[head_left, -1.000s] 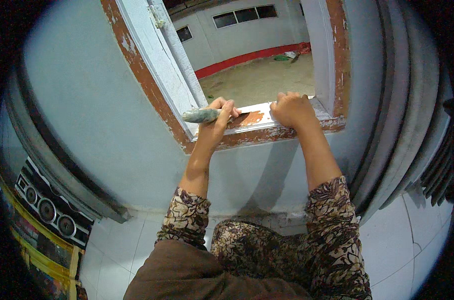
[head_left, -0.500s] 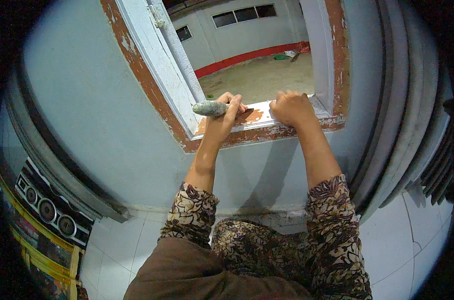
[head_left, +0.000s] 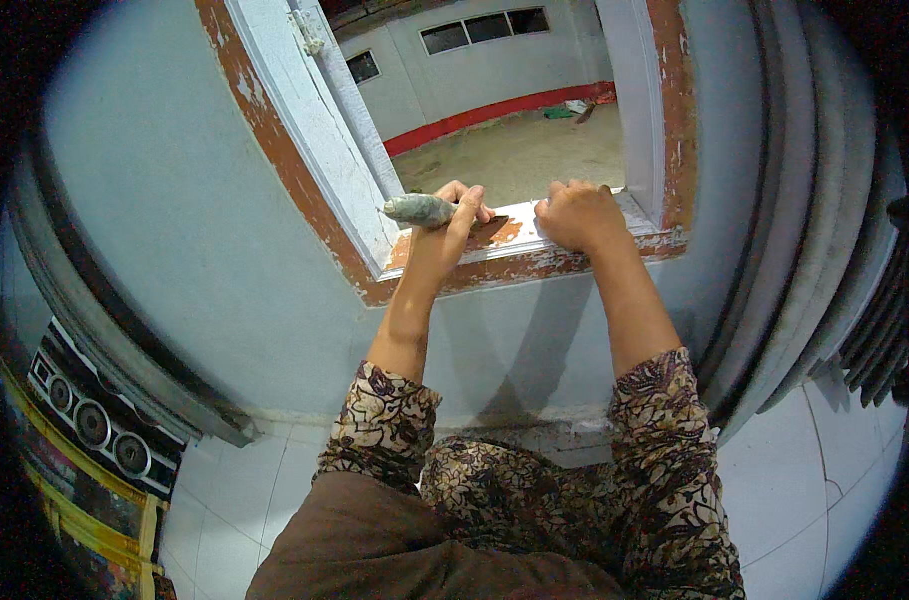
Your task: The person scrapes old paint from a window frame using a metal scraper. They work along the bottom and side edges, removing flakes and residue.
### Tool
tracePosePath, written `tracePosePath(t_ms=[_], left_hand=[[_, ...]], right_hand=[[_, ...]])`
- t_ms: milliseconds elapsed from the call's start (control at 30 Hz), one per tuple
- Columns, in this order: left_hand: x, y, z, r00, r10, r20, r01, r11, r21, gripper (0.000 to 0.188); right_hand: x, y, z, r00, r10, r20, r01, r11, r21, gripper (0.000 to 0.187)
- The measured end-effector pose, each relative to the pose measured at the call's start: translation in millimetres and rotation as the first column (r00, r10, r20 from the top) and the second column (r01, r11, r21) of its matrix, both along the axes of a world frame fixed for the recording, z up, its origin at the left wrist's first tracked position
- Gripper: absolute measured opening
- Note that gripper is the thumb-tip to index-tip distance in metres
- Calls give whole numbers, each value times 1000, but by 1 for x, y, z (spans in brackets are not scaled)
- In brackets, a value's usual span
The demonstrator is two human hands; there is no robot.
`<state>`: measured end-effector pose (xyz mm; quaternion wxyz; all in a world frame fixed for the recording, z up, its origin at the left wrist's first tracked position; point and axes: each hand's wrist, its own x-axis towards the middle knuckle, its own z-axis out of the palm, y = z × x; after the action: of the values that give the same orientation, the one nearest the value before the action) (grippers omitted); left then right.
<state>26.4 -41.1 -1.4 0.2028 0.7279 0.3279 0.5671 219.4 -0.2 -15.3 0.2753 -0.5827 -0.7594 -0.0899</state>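
Observation:
My left hand (head_left: pixel 452 220) is closed round a scraper with a thick, paint-smeared, greenish-grey handle (head_left: pixel 416 209). The handle points out to the left, and a bit of dark blade (head_left: pixel 496 220) shows past my fingers, low against the window sill (head_left: pixel 523 225). White paint covers part of that sill; brown patches are bare around the blade. Further right, my right hand (head_left: pixel 580 216) rests on the sill as a fist. Its fingers curl away from view, so what they hold, if anything, is hidden.
A white inner frame with brown, flaking outer trim (head_left: pixel 274 125) surrounds the opening. Beyond lies a concrete yard (head_left: pixel 494 165) and a wall with a red band. Grey curtains (head_left: pixel 824 200) hang at both sides. Black audio equipment with round speakers (head_left: pixel 92 423) stands lower left on white floor tiles.
The view has shifted slightly. The handle's outer end has tipped up a little in my left hand. My right hand keeps its place on the sill.

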Motion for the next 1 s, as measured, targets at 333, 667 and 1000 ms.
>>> tracePosePath(t_ms=[333,667,1000], left_hand=[[7,2,-2,998,-49,31,49,999,24,31],[9,-16,-2,999,-21,42,21,1000,16,29],[8,-9,-2,998,-58,-4,58,998,1,28]], right_hand=[[-2,-2,1,1000,-23,21,24,999,-29,45],[-3,-2,4,999,-34,-8,33,998,-46,45],[-2,-7,5,999,-10,45,11,1000,-14,43]])
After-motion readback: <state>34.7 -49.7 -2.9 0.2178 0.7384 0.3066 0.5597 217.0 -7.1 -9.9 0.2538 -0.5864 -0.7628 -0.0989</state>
